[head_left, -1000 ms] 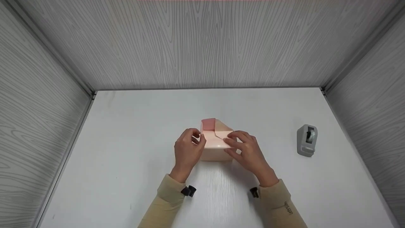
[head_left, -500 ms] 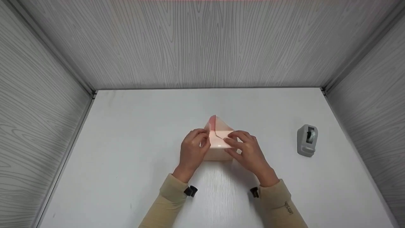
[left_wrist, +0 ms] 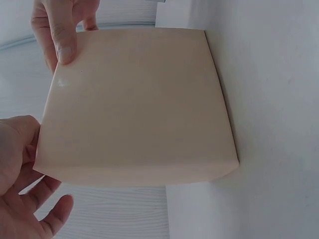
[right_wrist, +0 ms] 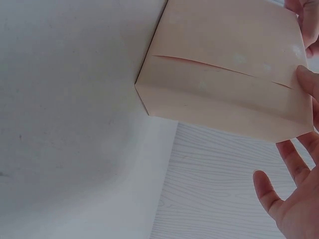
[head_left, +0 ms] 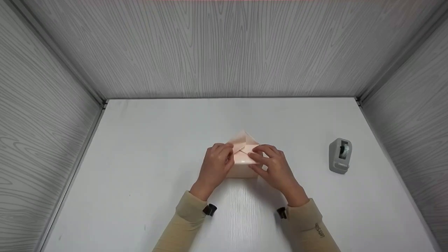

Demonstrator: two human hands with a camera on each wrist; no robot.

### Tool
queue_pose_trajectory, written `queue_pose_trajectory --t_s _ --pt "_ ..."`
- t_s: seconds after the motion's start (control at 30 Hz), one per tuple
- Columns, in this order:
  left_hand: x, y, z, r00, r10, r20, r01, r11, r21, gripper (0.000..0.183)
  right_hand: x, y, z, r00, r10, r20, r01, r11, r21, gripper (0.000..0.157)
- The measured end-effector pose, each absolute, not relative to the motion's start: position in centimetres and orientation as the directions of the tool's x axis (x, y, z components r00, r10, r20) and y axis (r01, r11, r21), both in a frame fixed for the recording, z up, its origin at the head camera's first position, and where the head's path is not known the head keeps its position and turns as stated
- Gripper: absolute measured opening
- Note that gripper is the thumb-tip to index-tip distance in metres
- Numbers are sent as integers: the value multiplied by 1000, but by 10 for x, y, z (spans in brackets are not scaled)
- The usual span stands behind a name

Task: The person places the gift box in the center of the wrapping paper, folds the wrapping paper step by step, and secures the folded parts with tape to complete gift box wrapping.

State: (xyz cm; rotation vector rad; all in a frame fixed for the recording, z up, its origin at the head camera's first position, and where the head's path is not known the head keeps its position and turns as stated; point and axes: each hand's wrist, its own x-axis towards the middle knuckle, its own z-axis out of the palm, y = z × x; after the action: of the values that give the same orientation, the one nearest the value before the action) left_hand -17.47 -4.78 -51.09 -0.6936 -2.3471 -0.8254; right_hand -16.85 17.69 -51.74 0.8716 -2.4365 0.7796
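Observation:
A pale pink box-shaped paper package (head_left: 243,170) stands on the white table, its folded top flaps meeting in a point at the back. My left hand (head_left: 216,164) pinches the folded flap at the package's left top edge. On the other side, my right hand (head_left: 274,168) grips the right top edge, thumb against the front face and fingers on top. In the left wrist view the package (left_wrist: 134,104) shows a plain, smooth side. The right wrist view shows a long slit-like seam across the package (right_wrist: 224,94). Hands hide parts of the top edges.
A grey tape dispenser (head_left: 340,155) with a roll of tape stands at the right on the white table (head_left: 147,140). Grey wood-grain panels (head_left: 224,49) enclose the table at the back and both sides.
My left hand has moved right, folding the package's left flap inward, so the open pink inside is now covered. My right hand has stayed in place.

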Motion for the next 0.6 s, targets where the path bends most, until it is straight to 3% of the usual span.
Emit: queue_pose_trajectory --t_s 0.3,0.6 --pt "-173 -49 -511 -720 336 607 633 677 376 5 -169 177 -519 -700 -431 570 -681 642 -351 30" --pt "-165 -49 -514 -769 422 481 595 747 296 35 -170 176 -517 -698 -432 572 -682 643 -347 29"
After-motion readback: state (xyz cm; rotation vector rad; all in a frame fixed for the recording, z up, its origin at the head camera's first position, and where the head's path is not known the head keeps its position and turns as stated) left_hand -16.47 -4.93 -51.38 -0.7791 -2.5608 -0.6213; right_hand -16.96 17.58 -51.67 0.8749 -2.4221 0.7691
